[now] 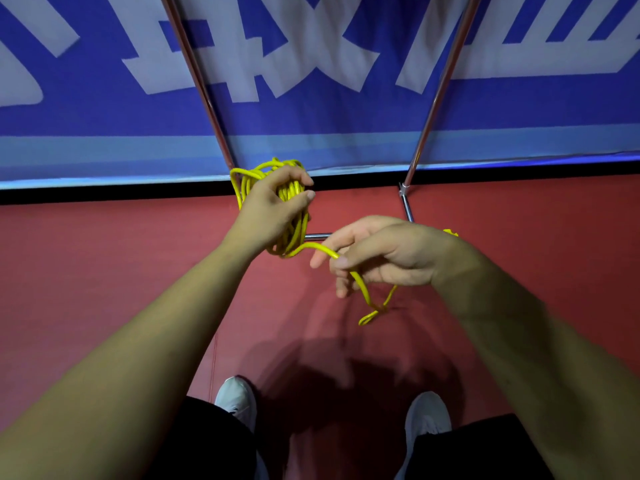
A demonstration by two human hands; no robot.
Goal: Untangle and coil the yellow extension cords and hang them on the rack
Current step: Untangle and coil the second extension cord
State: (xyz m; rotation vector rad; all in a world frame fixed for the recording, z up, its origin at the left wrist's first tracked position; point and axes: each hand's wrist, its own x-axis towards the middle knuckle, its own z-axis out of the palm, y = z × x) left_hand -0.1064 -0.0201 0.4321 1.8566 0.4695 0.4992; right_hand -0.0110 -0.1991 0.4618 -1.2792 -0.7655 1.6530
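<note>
Red floor (pixel 104 271) runs under me to a blue banner (pixel 311 109) with big white characters, and the rack (pixel 436 84) stands against it, its two steel poles rising and a low bar crossing at floor level.

My left hand (pixel 273 209) is in front of the rack's left pole, fingers curled round the coil (pixel 250 174) of yellow cord: many turns gathered in one bundle, a bit uneven, hanging through my grip. From the bottom of the coil a tail (pixel 362 289) crosses toward the rack's right pole and into my right hand (pixel 388 252), which pinches it between thumb and fingertips. Below that hand the tail droops into a small twisted loop (pixel 370 317). A scrap of yellow shows past my right wrist, nearer the right pole; I cannot tell what it is.

I judge this cord mostly coiled. Left to do: straighten that little loop, wind the last tail onto the bundle, then hang it. No cords show on the visible parts of the rack, and I see no other cord.
</note>
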